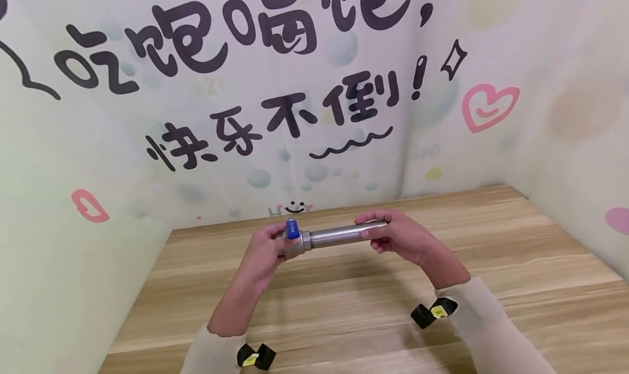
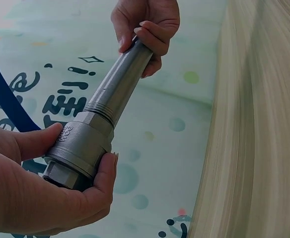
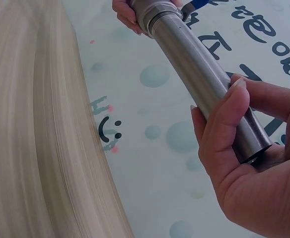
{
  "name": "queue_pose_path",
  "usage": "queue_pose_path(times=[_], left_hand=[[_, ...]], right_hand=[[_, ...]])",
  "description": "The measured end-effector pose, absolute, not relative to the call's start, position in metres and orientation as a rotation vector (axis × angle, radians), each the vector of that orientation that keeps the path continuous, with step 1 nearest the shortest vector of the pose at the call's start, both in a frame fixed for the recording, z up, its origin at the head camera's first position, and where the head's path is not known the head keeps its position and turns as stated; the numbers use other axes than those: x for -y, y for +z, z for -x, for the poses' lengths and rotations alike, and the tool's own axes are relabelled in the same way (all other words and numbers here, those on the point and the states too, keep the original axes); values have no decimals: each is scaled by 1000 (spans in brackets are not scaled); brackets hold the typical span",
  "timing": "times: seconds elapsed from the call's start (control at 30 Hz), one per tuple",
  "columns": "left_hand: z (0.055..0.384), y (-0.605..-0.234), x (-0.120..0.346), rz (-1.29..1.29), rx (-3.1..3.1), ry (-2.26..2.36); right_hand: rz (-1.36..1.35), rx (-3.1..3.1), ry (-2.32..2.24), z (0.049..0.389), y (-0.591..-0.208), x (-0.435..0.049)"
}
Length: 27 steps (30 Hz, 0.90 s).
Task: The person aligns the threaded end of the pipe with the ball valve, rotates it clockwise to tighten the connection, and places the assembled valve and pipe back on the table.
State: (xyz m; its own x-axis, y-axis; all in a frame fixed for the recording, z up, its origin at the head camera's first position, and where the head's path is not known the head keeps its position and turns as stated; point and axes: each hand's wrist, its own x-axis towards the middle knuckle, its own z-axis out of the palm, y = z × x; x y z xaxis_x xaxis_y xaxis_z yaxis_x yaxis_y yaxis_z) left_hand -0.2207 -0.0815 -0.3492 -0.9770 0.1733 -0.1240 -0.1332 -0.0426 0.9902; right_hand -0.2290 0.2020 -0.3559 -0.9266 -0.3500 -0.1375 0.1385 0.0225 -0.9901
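My left hand [image 1: 262,256] grips a steel ball valve [image 2: 83,144] by its body, thumb on one side and fingers on the other. The valve's blue lever handle [image 1: 292,229] points up and away from the body. A straight steel pipe [image 3: 197,67] joins the valve, and a few threads show at the joint in the left wrist view. Toward the pipe's far end, my right hand [image 1: 395,235] holds it between thumb and curled fingers. Valve and pipe are held nearly level above the table, and the pipe's open end shows in the right wrist view.
Below the hands lies a wood-grain table [image 1: 334,308]. A white printed wall covering [image 1: 236,188] with dark lettering rises behind it and along both sides. Each sleeve carries a black wrist device [image 1: 432,312] with a yellow label.
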Motion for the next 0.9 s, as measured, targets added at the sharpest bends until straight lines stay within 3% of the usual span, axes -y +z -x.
queue_pose_path(times=[0.9], left_hand=[[219,-353,80,-31,-2003,2110]], right_hand=[[197,-1985,-1952,227,-358,-203]])
